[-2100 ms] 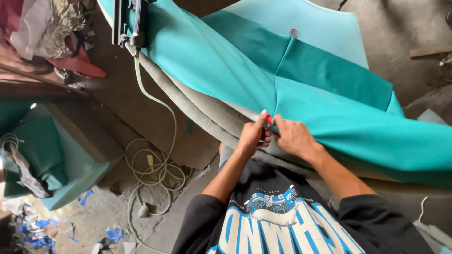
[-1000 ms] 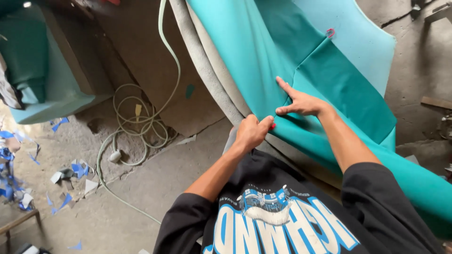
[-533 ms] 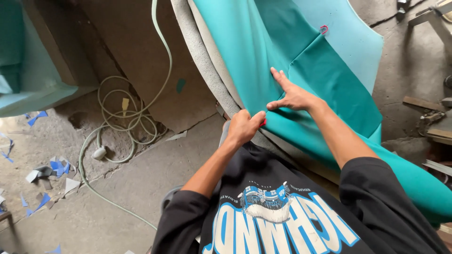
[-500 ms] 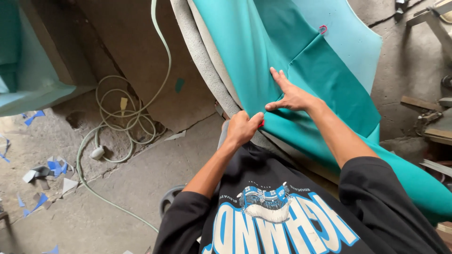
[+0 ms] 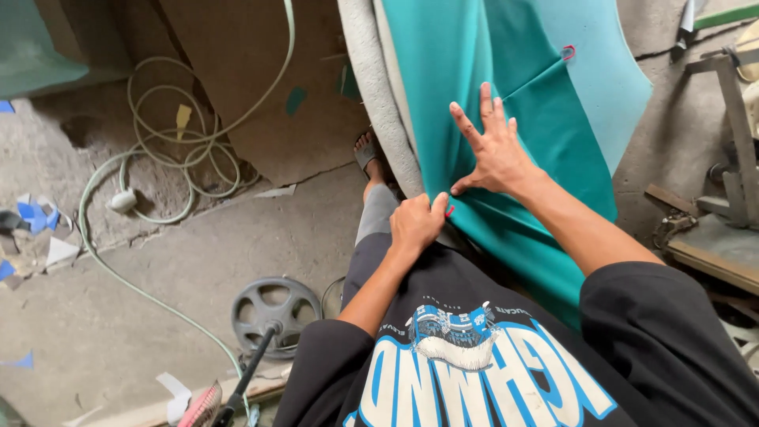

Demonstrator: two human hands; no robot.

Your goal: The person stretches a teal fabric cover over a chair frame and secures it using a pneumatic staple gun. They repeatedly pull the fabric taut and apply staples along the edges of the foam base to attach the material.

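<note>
Left hand (image 5: 415,224), centre frame, fingers curled together, pinching teal fabric (image 5: 506,111) edge beside small red clip (image 5: 450,210). Right hand (image 5: 494,150) just above, fingers spread apart, palm flat on fabric, thumb near clip. Fabric draped over grey foam edge (image 5: 371,87), running centre to top of frame; second red clip (image 5: 568,53) at upper seam. Sandalled foot (image 5: 368,153) beside foam. Metal wheel (image 5: 272,310) lower centre-left on concrete floor (image 5: 158,269). Coiled pale hose (image 5: 170,150) upper left.
</note>
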